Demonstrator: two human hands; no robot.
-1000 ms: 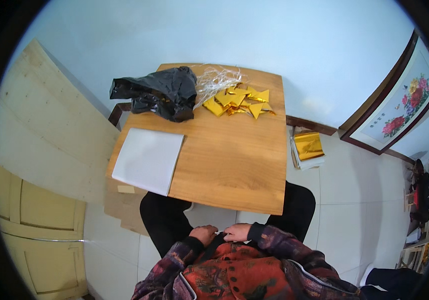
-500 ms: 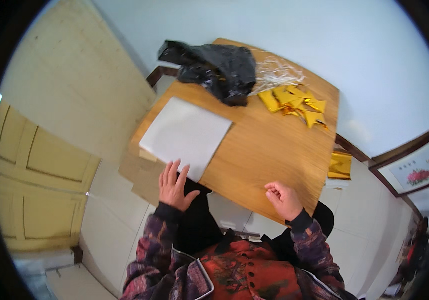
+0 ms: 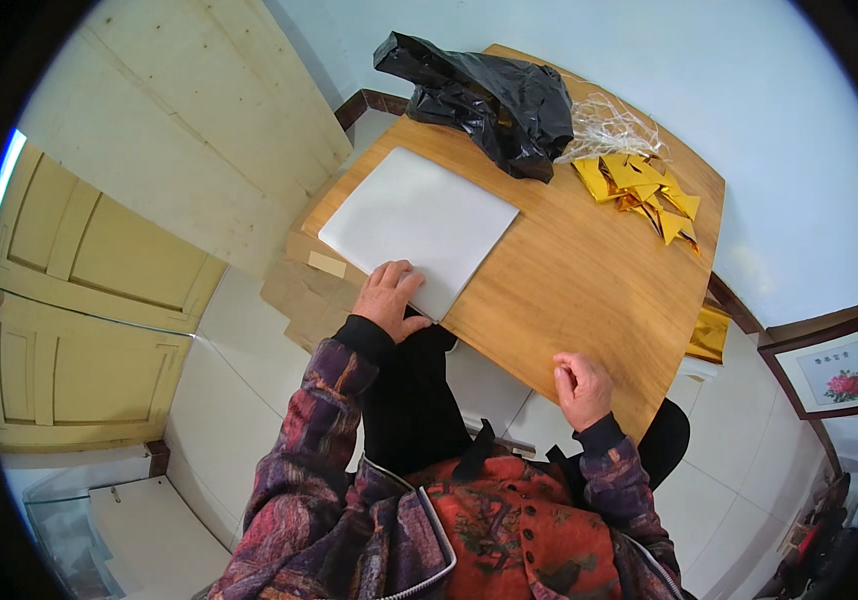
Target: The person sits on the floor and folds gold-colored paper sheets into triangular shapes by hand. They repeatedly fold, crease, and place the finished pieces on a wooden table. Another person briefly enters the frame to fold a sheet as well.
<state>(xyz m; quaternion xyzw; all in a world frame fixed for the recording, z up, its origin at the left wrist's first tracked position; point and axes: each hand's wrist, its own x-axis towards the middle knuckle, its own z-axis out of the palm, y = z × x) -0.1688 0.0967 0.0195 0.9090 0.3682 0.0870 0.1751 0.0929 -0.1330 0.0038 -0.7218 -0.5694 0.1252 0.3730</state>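
A smooth pale grey-white sheet or stack of sheets [image 3: 419,215] lies on the left part of the wooden table. My left hand [image 3: 387,300] rests on its near corner, fingertips on the surface, thumb spread away along the table edge; this hand is open. Over the table's near right edge sits my right hand [image 3: 583,390], its fingers curled in loosely with the thumb close to them. Nothing shows in it. At the back right, several folded gold foil pieces [image 3: 639,185] lie in a loose heap.
Behind the sheet, a crumpled black plastic bag [image 3: 499,105] lies next to a tangle of white strings [image 3: 614,128]. Brown cardboard [image 3: 294,300] juts out left of the table. More gold foil [image 3: 709,335] sits below the right edge. A pale board [image 3: 179,130] stands at the left.
My left hand has come down from above the near edge onto the corner of the sheet. My right hand stays curled near the table edge. The whole view has shifted.
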